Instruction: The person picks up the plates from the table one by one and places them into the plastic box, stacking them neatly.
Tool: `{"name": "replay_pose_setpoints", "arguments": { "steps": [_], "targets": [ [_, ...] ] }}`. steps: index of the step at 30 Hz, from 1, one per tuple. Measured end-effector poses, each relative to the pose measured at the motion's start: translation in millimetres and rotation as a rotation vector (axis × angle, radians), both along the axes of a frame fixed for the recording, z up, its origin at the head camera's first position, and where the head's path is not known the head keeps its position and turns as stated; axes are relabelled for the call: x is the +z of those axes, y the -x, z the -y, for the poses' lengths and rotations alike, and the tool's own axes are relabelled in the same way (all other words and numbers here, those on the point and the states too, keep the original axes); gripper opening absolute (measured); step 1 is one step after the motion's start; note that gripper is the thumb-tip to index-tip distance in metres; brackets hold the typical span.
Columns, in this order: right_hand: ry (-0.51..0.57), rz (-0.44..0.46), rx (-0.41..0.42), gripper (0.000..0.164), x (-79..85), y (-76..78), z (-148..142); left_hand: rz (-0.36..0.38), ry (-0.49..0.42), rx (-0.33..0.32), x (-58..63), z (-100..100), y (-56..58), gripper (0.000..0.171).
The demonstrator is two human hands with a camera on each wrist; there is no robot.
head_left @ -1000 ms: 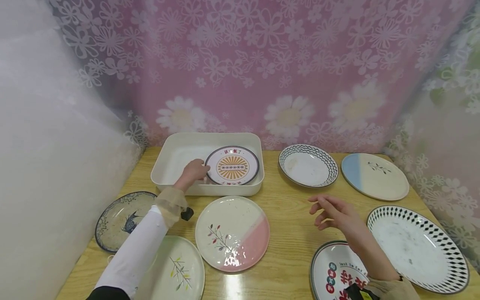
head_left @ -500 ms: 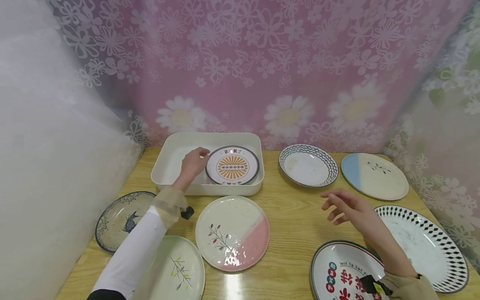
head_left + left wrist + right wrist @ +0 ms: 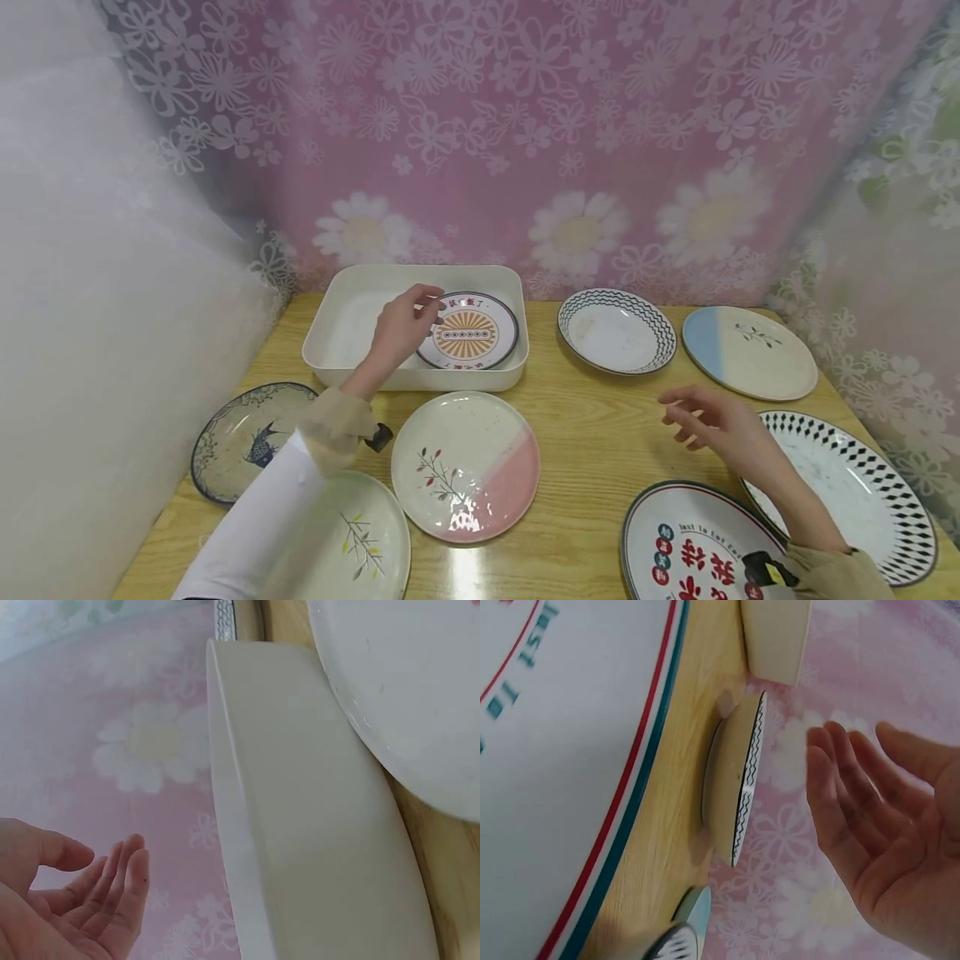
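Note:
My left hand (image 3: 403,327) hovers over the white rectangular basin (image 3: 352,312), fingers loosely bent and holding nothing. In the basin's right half lies a plate with an orange sunburst and red lettering (image 3: 472,329); the hand overlaps its left edge in the head view. The left wrist view shows this hand (image 3: 82,892) above the basin's rim with thumb and fingers apart. My right hand (image 3: 723,429) is in the air on the right with relaxed fingers and nothing in it. It is nearest the black-diamond oval plate (image 3: 847,492) and the red-lettered plate (image 3: 693,533).
A cream-and-pink plate (image 3: 465,467) lies in front of the basin. Left of it are a green plate (image 3: 367,525) and a fish-pattern plate (image 3: 240,442), partly under the left sleeve. A wavy-rimmed bowl (image 3: 618,333) and a blue-and-cream plate (image 3: 757,354) stand back right.
My left hand has come off the sunburst plate's left edge, lifted and shifted slightly right over it. My right hand has drifted to the right. The plates lie where they were.

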State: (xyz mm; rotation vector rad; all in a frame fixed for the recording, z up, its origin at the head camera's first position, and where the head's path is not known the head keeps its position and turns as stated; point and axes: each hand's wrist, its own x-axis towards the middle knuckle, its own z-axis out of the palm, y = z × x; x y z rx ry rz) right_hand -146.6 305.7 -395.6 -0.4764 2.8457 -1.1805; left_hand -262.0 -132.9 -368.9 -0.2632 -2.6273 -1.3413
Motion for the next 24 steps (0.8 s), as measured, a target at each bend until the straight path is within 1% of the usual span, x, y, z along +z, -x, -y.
{"name": "replay_pose_setpoints", "arguments": {
  "steps": [2,5,9,11,13,15,18,21,24],
  "targets": [
    [-0.062,0.003,0.024,0.027,-3.4,-0.4,-2,-0.005,-0.04,-0.02,1.4,-3,-4.8,0.029],
    [-0.165,0.021,0.067,0.026,-9.3,-0.8,-3,-0.006,-0.07,-0.051,1.2,-9,-13.1,0.027],
    [-0.238,0.055,0.116,0.025,-18.5,-0.1,-7,0.013,-0.11,-0.125,-3.8,-19,-24.7,0.025],
    [-0.25,0.08,0.145,0.025,-22.6,0.4,-10,0.029,-0.125,-0.161,-6.2,-24,-31.5,0.024],
    [-0.265,0.102,0.191,0.025,-25.7,0.4,-14,0.044,-0.145,-0.193,-8.9,-28,-38.1,0.023],
    [-0.268,0.123,0.239,0.025,-28.0,0.3,-18,0.053,-0.153,-0.215,-10.9,-32,-44.5,0.022],
    [-0.272,0.155,0.289,0.023,-30.8,0.2,-20,0.066,-0.148,-0.229,-13.6,-36,-52.5,0.022],
    [-0.271,0.187,0.307,0.019,-33.0,0.4,-21,0.092,-0.148,-0.239,-15.7,-39,-59.2,0.021],
    [-0.279,0.219,0.308,0.014,-34.0,0.8,-21,0.127,-0.143,-0.25,-18.6,-40,-63.8,0.02]
  ]
}}
